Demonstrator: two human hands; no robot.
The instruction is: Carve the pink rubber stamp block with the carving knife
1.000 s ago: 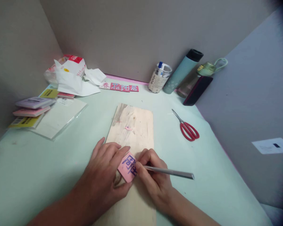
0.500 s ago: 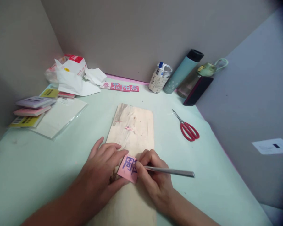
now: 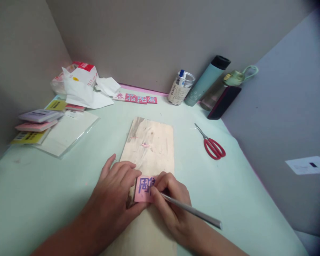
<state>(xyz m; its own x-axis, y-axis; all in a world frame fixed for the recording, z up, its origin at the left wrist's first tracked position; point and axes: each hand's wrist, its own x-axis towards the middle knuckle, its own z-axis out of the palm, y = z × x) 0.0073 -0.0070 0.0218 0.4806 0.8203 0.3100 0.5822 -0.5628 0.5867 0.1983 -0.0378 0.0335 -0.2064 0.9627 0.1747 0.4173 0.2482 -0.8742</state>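
Pink block (image 3: 142, 189) bearing a blue character lies flat on the near half of the wooden board (image 3: 152, 142). Left hand (image 3: 114, 199) presses on the block's left edge, fingers spread and curled over it. Right hand (image 3: 173, 202), at the block's right edge, pinches a slim metal tool (image 3: 192, 210); its tip is hidden, probably touching the block.
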